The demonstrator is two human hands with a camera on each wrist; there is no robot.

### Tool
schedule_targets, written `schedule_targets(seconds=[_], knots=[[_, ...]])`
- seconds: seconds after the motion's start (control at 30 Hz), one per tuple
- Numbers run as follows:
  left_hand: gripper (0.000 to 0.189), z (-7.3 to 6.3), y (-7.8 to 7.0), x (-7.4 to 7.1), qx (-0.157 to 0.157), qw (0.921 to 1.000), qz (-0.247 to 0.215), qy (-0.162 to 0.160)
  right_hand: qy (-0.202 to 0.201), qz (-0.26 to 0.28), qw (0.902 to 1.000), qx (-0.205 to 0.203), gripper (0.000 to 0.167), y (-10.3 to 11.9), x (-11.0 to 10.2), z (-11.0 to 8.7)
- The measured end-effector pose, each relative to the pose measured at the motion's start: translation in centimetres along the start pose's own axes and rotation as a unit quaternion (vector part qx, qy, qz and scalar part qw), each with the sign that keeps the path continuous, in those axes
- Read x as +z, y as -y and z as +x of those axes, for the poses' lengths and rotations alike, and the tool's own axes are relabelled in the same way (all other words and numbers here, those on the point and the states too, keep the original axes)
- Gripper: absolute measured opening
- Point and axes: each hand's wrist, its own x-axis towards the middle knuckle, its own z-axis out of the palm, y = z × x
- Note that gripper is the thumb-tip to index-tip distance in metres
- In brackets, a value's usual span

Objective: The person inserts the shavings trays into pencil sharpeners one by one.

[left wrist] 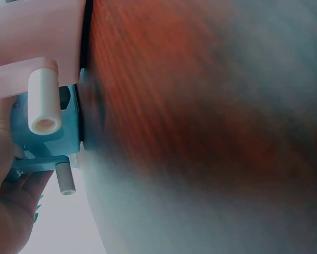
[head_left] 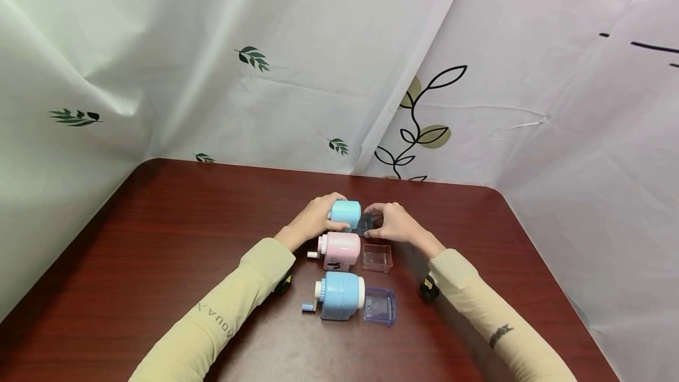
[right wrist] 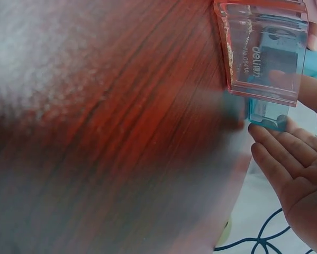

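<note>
At the back of a row of crank pencil sharpeners, my left hand [head_left: 315,217] grips a light-blue pencil sharpener [head_left: 346,212], thumb on the near side and fingers on the far side. Its blue body [left wrist: 47,132] and crank appear past the pink one in the left wrist view. My right hand [head_left: 395,224] pinches a clear bluish shavings drawer [head_left: 365,224] just right of that sharpener. In the right wrist view this drawer [right wrist: 269,115] lies between thumb and fingers, partly hidden by a clear pink drawer [right wrist: 261,58]. The pink sharpener [head_left: 342,247] stands nearest the left hand's wrist.
A larger blue sharpener [head_left: 339,295] stands at the front of the row, its crank toward the left. To its right lies a clear blue-violet drawer [head_left: 379,305]. The dark red wooden table [head_left: 175,240] meets a white patterned curtain [head_left: 297,117] at the back.
</note>
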Motion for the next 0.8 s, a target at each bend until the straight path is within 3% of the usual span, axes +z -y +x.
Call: schedule_targets(seconds=[0.8], knots=[[0.055,-0.03,0.11,-0.01,0.013,0.9999,0.006,-0.002,0.015,0.006,0.9999,-0.004,0.048,0.03,-0.15,0.42]])
